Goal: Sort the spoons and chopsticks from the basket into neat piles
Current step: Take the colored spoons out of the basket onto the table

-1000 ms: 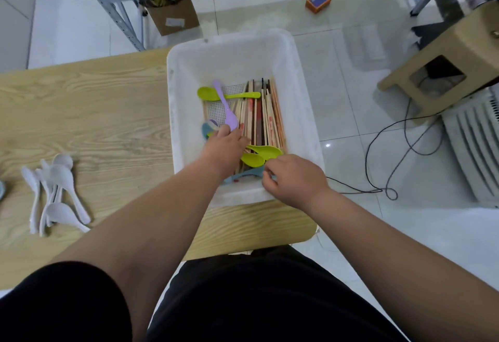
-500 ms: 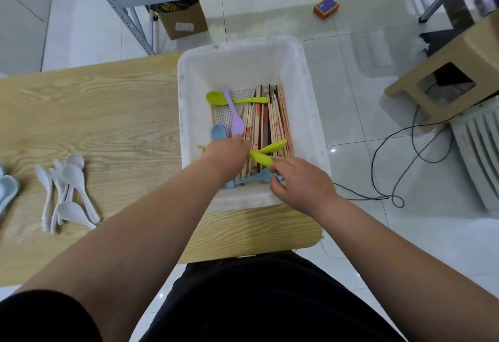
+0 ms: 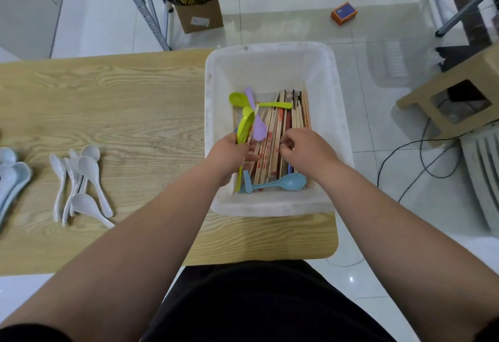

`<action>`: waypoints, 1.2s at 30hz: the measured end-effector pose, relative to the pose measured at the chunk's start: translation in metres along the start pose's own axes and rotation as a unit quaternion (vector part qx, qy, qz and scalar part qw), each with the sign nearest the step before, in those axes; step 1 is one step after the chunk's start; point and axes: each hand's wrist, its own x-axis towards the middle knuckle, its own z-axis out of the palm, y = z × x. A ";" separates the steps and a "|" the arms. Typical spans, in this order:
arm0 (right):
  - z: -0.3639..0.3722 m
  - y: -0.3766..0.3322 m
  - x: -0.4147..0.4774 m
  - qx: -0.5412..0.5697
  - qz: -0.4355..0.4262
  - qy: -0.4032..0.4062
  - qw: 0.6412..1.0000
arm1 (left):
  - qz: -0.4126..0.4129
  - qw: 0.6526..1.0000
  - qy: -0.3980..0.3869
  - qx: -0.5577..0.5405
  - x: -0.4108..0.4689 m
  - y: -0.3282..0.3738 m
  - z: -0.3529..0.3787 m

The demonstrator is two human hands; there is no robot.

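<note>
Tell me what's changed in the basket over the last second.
The left hand has gripped the near green spoons and tipped them up off the chopsticks. The right hand moved from the blue spoon forward over the chopsticks. The purple spoon and white spoons stayed put.

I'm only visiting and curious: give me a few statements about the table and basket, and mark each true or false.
1. The left hand grips a lime-green spoon. True.
2. White spoons lie on the wooden table. True.
3. The blue spoon lies on the wooden table. False: it lies inside the white basket.
4. The white basket holds no chopsticks. False: many chopsticks lie in it.
</note>
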 end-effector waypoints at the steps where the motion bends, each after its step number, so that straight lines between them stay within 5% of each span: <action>1: 0.000 0.001 0.009 -0.002 0.008 0.008 1.000 | 0.002 1.000 0.003 0.007 0.002 -0.001 0.001; 11: 0.003 0.008 0.087 -0.092 0.018 0.030 0.995 | 0.054 0.984 0.074 0.155 0.003 -0.009 0.008; 15: 0.001 0.004 0.097 -0.154 0.030 0.027 0.987 | 0.033 0.994 0.062 0.084 -0.001 -0.014 0.011; 22: -0.013 0.000 0.080 -0.079 0.017 0.072 0.994 | -0.059 0.993 0.046 -0.087 -0.010 -0.009 0.011; 36: -0.029 0.011 -0.022 0.106 -0.047 0.338 0.934 | -0.021 0.984 0.012 -0.179 -0.018 -0.013 0.020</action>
